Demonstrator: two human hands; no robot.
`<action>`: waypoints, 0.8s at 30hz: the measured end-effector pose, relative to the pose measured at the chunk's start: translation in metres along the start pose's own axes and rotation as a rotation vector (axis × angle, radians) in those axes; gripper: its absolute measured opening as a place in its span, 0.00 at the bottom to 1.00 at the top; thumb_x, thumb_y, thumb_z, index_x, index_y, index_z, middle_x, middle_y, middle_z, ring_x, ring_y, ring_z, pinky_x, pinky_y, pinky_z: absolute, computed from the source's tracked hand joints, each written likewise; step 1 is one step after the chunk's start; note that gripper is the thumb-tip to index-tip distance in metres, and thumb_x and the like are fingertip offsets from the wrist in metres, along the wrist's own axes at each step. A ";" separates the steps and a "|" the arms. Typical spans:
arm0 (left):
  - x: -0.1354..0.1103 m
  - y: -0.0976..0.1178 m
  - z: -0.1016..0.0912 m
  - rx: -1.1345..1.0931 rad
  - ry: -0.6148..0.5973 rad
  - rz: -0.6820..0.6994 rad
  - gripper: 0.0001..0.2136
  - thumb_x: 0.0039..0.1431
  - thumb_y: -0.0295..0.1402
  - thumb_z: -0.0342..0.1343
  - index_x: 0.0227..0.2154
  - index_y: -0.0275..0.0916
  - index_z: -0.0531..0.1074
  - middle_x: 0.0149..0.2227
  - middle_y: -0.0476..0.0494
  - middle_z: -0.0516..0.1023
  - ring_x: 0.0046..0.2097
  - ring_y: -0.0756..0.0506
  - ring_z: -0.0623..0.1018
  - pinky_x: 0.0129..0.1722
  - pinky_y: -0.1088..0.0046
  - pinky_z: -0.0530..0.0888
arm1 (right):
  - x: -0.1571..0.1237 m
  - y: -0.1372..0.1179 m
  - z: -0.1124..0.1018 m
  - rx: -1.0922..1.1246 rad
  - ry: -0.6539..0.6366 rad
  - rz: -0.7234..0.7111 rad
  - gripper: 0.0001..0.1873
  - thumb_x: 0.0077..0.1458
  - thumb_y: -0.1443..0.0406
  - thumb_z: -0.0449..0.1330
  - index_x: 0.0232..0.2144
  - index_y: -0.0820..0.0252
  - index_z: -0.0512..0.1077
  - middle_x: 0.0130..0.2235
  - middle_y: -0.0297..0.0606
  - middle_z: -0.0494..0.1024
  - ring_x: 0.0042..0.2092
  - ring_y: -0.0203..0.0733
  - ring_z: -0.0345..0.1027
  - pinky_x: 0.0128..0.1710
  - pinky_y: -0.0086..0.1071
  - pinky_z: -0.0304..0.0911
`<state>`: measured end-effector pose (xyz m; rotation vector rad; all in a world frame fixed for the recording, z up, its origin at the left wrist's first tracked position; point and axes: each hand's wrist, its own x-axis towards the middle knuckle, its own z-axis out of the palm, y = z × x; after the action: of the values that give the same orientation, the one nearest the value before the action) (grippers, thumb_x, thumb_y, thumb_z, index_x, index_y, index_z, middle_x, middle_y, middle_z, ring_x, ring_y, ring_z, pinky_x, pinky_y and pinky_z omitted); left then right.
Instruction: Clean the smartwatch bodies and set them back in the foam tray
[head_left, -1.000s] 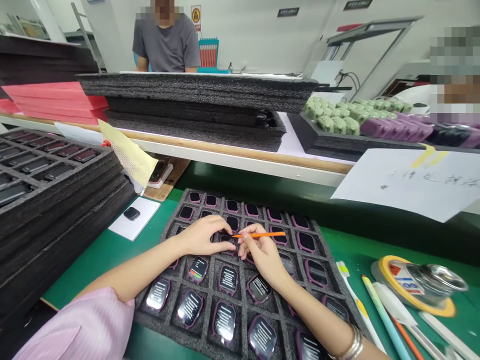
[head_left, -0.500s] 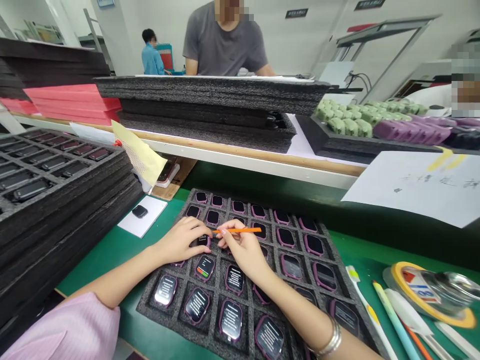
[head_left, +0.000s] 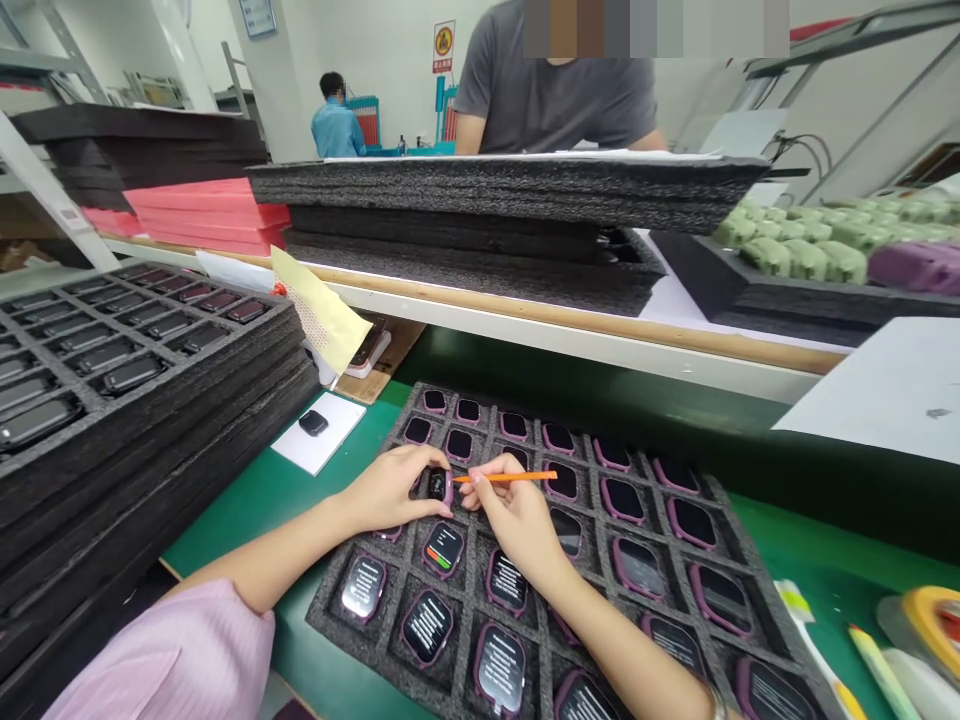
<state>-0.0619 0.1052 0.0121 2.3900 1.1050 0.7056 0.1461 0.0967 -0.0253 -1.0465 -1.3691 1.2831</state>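
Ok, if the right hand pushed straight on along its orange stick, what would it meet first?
Likely the purple-rimmed watch in the left hand; the orange stick points at its edge, though contact is unclear.

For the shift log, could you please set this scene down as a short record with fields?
Left hand: holds a tilted purple-framed watch between thumb and fingers
Right hand: holds an orange stick, tip at the watch's side; contact too small to tell
Below hands: black foam tray of other purple-framed watches, some screens lit with text
Left of tray: white pad bearing a dark watch-like device; stacked foam trays
Right of tray: toothbrush
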 end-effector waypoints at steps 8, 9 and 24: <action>0.001 0.002 0.000 -0.005 -0.014 -0.021 0.21 0.54 0.42 0.68 0.46 0.40 0.69 0.45 0.43 0.79 0.49 0.41 0.79 0.51 0.63 0.74 | 0.002 0.002 -0.001 -0.018 -0.022 -0.002 0.15 0.64 0.55 0.60 0.37 0.62 0.71 0.31 0.31 0.77 0.29 0.33 0.72 0.34 0.33 0.72; 0.001 0.002 0.000 -0.001 -0.015 -0.022 0.21 0.54 0.42 0.68 0.46 0.40 0.69 0.45 0.43 0.79 0.48 0.41 0.79 0.50 0.63 0.74 | 0.002 0.002 -0.002 -0.020 -0.029 0.000 0.14 0.64 0.55 0.60 0.37 0.62 0.71 0.31 0.31 0.77 0.29 0.33 0.72 0.33 0.32 0.72; -0.011 0.002 -0.021 0.309 -0.079 -0.138 0.18 0.64 0.50 0.55 0.43 0.41 0.74 0.42 0.41 0.72 0.46 0.38 0.71 0.48 0.58 0.66 | 0.007 -0.008 -0.008 0.000 0.004 0.029 0.13 0.66 0.57 0.59 0.39 0.63 0.72 0.32 0.31 0.76 0.30 0.33 0.72 0.32 0.31 0.72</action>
<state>-0.0791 0.0984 0.0265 2.5346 1.4163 0.4149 0.1527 0.1039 -0.0168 -1.0720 -1.3555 1.3021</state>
